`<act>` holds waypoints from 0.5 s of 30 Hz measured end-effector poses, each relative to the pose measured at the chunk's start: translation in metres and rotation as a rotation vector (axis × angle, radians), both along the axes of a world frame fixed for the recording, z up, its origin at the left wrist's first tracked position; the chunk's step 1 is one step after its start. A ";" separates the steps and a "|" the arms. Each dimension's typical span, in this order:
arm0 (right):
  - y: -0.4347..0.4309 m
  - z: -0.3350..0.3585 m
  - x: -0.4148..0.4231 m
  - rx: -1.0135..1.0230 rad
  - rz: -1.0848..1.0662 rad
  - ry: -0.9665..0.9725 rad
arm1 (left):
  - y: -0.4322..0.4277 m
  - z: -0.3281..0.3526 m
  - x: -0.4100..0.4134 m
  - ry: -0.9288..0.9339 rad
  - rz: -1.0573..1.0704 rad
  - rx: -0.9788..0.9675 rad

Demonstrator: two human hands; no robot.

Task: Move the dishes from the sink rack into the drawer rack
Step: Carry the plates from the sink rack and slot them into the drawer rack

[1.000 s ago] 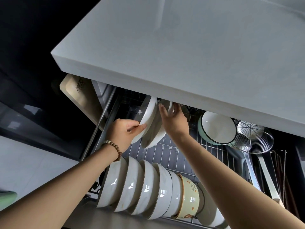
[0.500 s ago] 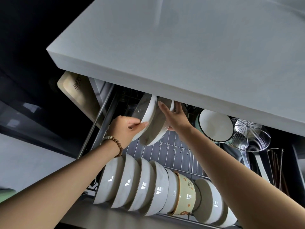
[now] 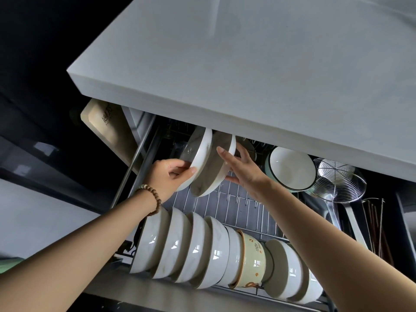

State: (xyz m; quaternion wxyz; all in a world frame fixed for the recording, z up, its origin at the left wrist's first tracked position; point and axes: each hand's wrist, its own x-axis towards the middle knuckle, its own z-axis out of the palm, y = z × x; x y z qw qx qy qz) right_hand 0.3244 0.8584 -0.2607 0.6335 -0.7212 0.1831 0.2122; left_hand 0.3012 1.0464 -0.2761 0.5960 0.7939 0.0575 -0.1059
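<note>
Two white plates stand on edge at the back left of the wire drawer rack (image 3: 238,208), partly under the countertop. My left hand (image 3: 167,175) grips the lower rim of the left plate (image 3: 199,154), thumb on its front. My right hand (image 3: 244,171) has straight fingers on the right plate (image 3: 212,171): the index finger lies on its face, and the others reach past its rim. A row of several white bowls (image 3: 195,244) stands on edge along the front of the rack, with a cream patterned bowl (image 3: 252,255) among them.
The grey countertop (image 3: 247,75) overhangs the back of the drawer. A green-rimmed bowl (image 3: 290,167) stands on edge at the back right, beside a wire skimmer (image 3: 337,180) and chopsticks (image 3: 376,226). A cutting board (image 3: 105,122) stands at the left side.
The two plates have leaned a little to the left in the rack. My right hand has slid lower on the right plate. My left hand keeps its hold.
</note>
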 end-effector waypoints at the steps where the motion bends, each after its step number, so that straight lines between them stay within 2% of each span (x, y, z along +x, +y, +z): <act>1: -0.001 0.000 -0.001 0.005 -0.004 -0.003 | 0.001 0.002 -0.001 0.002 0.004 -0.006; 9: -0.015 0.006 -0.024 -0.015 0.023 0.018 | 0.001 0.014 -0.015 0.021 0.014 0.085; 15: -0.031 0.037 -0.057 -0.049 0.039 -0.002 | -0.007 0.048 -0.026 0.025 -0.037 0.091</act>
